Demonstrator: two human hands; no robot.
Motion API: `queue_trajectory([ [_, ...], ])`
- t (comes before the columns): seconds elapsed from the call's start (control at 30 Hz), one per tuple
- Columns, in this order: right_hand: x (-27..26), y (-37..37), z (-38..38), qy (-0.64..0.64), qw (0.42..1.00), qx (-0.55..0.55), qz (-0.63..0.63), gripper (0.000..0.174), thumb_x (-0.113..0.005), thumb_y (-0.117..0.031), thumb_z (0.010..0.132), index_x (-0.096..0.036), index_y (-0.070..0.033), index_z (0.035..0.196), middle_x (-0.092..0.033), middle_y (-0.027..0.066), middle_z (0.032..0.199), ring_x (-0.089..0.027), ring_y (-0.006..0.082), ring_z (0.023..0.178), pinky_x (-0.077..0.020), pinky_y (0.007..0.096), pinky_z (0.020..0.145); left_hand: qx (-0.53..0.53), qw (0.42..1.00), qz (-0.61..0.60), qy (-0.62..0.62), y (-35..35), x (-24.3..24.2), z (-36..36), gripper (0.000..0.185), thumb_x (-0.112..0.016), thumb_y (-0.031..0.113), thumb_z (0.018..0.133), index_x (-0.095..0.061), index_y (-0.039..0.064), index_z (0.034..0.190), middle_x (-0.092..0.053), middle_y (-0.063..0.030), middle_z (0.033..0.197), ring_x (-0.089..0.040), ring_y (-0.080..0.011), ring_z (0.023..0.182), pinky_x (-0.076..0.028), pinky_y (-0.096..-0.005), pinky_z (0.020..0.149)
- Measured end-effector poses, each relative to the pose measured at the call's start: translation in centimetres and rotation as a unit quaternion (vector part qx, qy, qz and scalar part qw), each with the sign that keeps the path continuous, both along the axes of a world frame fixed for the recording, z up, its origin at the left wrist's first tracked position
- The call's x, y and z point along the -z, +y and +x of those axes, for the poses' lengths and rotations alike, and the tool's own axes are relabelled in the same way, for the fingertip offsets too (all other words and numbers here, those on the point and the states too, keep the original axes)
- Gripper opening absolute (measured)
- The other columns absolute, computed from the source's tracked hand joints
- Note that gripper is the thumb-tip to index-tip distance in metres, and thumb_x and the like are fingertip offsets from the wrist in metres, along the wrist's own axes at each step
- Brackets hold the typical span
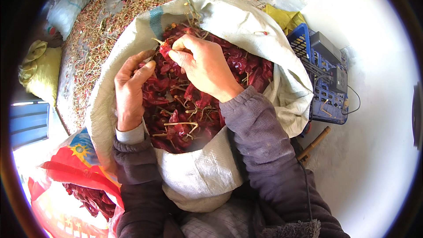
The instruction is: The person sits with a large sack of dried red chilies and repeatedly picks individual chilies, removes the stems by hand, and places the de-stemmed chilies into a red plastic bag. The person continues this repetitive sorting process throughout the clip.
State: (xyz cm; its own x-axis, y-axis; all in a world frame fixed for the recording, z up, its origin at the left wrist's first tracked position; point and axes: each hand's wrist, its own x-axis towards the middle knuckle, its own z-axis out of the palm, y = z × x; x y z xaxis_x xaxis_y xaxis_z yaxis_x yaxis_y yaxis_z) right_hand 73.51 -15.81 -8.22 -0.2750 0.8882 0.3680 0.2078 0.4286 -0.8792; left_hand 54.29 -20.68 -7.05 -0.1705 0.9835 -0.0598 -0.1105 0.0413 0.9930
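In front of me stands a white woven sack (pixel 198 168) with its rim rolled down, full of dried red chillies (pixel 155 89) with pale stems. My right hand (pixel 201 61) is over the chillies and pinches one dried chilli pepper (pixel 164 50) between thumb and forefinger. That pepper's yellowish stem end points up and to the left. Close by on the left, my left hand (pixel 129 86) is curled inside the sack's rim, thumb and forefinger near the held pepper. Red shows behind its fingers, but whether they grip anything is unclear.
At lower left, a red printed bag (pixel 79 172) holds more dried chillies (pixel 91 201). Stems and chilli scraps (pixel 87 49) litter the floor on the left. A blue plastic crate (pixel 325 107) with a black box and cables stands at right, near a wooden handle (pixel 314 143).
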Motion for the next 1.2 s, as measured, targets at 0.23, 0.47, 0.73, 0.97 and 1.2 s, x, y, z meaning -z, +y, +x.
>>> queue_trajectory([
  [0.23, 0.3, -1.5, -2.1, -0.084, 0.986, 0.000, 0.144, 0.011, -0.068, -0.012, 0.092, -0.061, -0.006, 0.098, -0.067, 0.0118, 0.088, -0.068, 0.0352, 0.080, -0.0545, 0.0471, 0.068, -0.011, 1.000, -0.012, 0.009, 0.0, -0.1, 0.5, 0.044, -0.078, 0.011, 0.093, -0.065, -0.007, 0.131, -0.069, -0.0024, 0.107, -0.062, -0.0076, 0.092, -0.051, -0.0224, 0.085],
  [0.47, 0.0, -1.3, -1.7, -0.046, 0.992, -0.020, 0.111, 0.014, -0.073, -0.014, 0.092, -0.065, -0.003, 0.095, -0.067, 0.0142, 0.081, -0.067, 0.0347, 0.074, -0.0527, 0.0414, 0.064, -0.001, 1.000, 0.007, -0.015, -0.1, 0.2, 0.2, 0.027, -0.074, 0.008, 0.095, -0.071, -0.004, 0.119, -0.069, 0.0004, 0.097, -0.059, -0.0066, 0.083, -0.049, -0.0208, 0.078],
  [0.73, -0.4, -1.5, -1.3, -0.087, 0.988, 0.026, 0.124, 0.025, -0.073, -0.022, 0.094, -0.058, -0.003, 0.087, -0.064, 0.0153, 0.077, -0.066, 0.0363, 0.070, -0.0512, 0.0444, 0.062, 0.007, 0.952, 0.062, 0.301, -0.5, 0.4, 1.7, 0.017, -0.071, 0.002, 0.087, -0.073, 0.000, 0.104, -0.069, -0.0053, 0.081, -0.060, -0.0092, 0.074, -0.050, -0.0262, 0.071],
  [0.97, 0.4, -1.3, -1.7, -0.046, 0.994, 0.052, 0.080, 0.022, -0.066, -0.019, 0.097, -0.060, -0.001, 0.086, -0.065, 0.0152, 0.072, -0.065, 0.0347, 0.063, -0.0506, 0.0439, 0.057, 0.001, 0.931, 0.060, 0.359, -0.8, -0.2, 2.2, 0.017, -0.074, 0.003, 0.085, -0.074, 0.000, 0.102, -0.072, -0.0075, 0.083, -0.063, -0.0099, 0.075, -0.052, -0.0273, 0.072],
  [1.2, -0.6, -1.6, -1.7, 0.287, 0.901, -0.043, -0.322, 0.025, -0.058, -0.022, 0.102, -0.063, -0.002, 0.088, -0.058, 0.0021, 0.063, -0.053, 0.0088, 0.048, -0.0420, 0.0269, 0.042, 0.019, 0.995, 0.048, 0.088, -0.9, -0.2, 1.7, 0.010, -0.074, 0.001, 0.090, -0.075, 0.000, 0.100, -0.068, 0.0024, 0.084, -0.057, -0.0039, 0.077, -0.046, -0.0203, 0.073],
])
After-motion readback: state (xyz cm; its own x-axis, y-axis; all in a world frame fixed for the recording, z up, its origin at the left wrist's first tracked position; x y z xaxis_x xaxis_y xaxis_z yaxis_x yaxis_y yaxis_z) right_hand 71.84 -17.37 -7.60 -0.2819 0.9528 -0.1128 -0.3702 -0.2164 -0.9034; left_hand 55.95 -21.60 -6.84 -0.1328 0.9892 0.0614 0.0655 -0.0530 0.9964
